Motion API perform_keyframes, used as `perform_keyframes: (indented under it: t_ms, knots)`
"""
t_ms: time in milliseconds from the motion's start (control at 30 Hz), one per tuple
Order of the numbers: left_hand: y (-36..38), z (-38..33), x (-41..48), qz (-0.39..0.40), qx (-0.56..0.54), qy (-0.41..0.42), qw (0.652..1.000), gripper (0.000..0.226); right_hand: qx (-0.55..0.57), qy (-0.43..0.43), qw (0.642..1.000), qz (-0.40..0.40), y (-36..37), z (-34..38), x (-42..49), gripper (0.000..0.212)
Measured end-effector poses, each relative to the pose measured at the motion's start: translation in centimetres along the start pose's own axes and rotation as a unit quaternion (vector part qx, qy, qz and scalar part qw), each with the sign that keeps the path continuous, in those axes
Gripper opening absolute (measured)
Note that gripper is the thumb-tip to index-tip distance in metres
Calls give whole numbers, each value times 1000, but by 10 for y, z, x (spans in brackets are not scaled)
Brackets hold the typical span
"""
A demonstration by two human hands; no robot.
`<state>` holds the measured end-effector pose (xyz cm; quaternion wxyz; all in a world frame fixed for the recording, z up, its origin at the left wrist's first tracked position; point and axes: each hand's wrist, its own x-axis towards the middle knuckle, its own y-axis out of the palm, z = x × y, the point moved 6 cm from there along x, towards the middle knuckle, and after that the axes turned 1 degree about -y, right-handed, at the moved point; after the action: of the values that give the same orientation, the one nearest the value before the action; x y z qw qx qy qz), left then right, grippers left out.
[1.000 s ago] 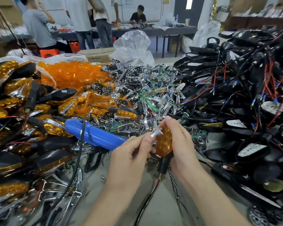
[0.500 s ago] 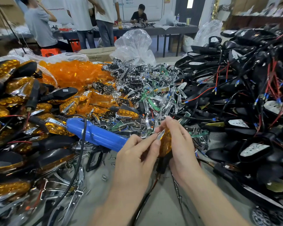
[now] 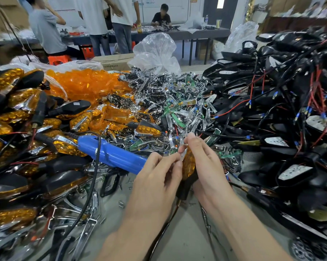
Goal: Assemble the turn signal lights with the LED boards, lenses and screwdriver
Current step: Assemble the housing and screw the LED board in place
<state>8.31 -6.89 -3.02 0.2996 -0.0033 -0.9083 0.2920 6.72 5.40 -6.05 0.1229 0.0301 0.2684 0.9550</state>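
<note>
A turn signal light point(image 3: 188, 163) with an amber lens and black stem stands upright between my hands at the centre. My right hand point(image 3: 206, 166) grips it from the right, fingers curled over its top. My left hand point(image 3: 155, 178) pinches a small chrome trim piece point(image 3: 182, 155) against the lens's left edge. The blue electric screwdriver point(image 3: 110, 154) lies on the table just left of my left hand, its black cord trailing toward me.
Finished amber lights point(image 3: 17, 117) pile up at the left. Loose orange lenses point(image 3: 87, 85) lie behind, chrome reflectors and green LED boards point(image 3: 174, 110) in the middle, black wired housings point(image 3: 281, 113) at the right. Small screws point(image 3: 121, 203) dot the grey table. People work at far tables.
Both hands and the light have shifted slightly up and away from me. My left fingers have closed in on the chrome piece at the lens edge.
</note>
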Motion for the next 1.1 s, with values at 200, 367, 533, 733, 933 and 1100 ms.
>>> perform_keyframes:
  t_ms: [200, 367, 533, 733, 933, 1100]
  knots:
    - [3, 3, -2, 31, -50, -10, 998, 27, 26, 14, 1000, -3, -2, 0, 1, 22]
    - [11, 12, -6, 66, -140, -65, 986, 20, 40, 40, 998, -34, -6, -1, 2, 23]
    - [10, 3, -10, 99, -127, -31, 986, 24, 101, 97, 989, -55, -13, -3, 2, 33]
    - [11, -15, -15, 114, -67, 42, 990, 33, 182, 128, 972, -69, -15, -4, 3, 28]
    - [13, -17, -16, 119, -45, 70, 989, 43, 171, 140, 972, -83, -19, -7, 3, 32]
    - [15, -15, -20, 141, 5, 85, 986, 47, 156, 157, 970, -99, -26, -13, 2, 27]
